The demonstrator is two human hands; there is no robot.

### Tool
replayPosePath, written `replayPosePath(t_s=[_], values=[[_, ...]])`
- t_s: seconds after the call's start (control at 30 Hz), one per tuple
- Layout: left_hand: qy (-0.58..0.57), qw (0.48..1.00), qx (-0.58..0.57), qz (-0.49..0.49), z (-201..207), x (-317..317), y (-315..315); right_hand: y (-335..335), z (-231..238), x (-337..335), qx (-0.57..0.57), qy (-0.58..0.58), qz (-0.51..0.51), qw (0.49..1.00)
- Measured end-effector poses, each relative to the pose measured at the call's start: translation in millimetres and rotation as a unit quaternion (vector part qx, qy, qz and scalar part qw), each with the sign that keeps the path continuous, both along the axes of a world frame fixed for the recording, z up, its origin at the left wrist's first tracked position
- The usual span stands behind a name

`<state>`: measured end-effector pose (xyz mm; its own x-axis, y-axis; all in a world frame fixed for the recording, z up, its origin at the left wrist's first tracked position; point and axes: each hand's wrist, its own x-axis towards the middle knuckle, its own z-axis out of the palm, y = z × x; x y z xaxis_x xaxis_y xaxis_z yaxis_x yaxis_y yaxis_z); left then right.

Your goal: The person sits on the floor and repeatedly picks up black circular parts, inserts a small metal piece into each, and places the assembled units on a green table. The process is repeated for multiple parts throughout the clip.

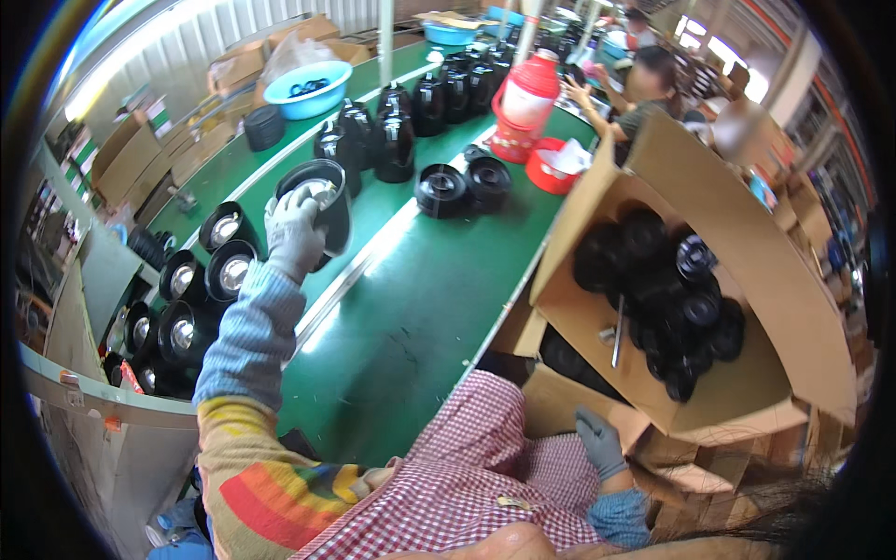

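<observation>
Black canister (337,217), held in left hand (293,233)

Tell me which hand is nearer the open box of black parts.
Right. The right hand is close by the box. The left hand is farther off, over the green surface, holding a black container.

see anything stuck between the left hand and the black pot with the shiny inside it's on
Nothing visible except the grey glove itself: the left hand grips the black pot with fingers over its rim, above the green table. No other thing shows between them.
</observation>
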<state>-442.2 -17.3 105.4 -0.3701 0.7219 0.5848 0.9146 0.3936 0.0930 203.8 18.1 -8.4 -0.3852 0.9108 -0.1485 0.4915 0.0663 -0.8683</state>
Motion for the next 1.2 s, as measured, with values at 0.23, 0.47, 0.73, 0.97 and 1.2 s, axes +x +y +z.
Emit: replayPosePath(t_s=[0.23,0.47,0.73,0.97,1.2], values=[[-0.118,0.904,-0.029,-0.409,62.6,227.5,-42.7,-0.4,80.2,-5.9,0.155,0.039,0.028,0.987],[-0.122,0.748,-0.166,-0.631,0.1,380.0,-45.4,-7.3,69.9,2.0,0.198,0.109,0.052,0.973],[-0.160,0.629,-0.298,-0.700,-58.4,433.8,-38.2,-42.0,4.9,51.6,-0.048,0.020,0.055,0.997],[-0.193,0.654,-0.348,-0.644,-74.4,434.3,-20.6,134.4,-55.6,130.6,0.229,0.016,-0.268,0.936],[-0.186,0.681,-0.357,-0.612,-69.9,447.4,-4.4,258.6,-11.4,165.6,0.020,-0.372,-0.475,0.797]])
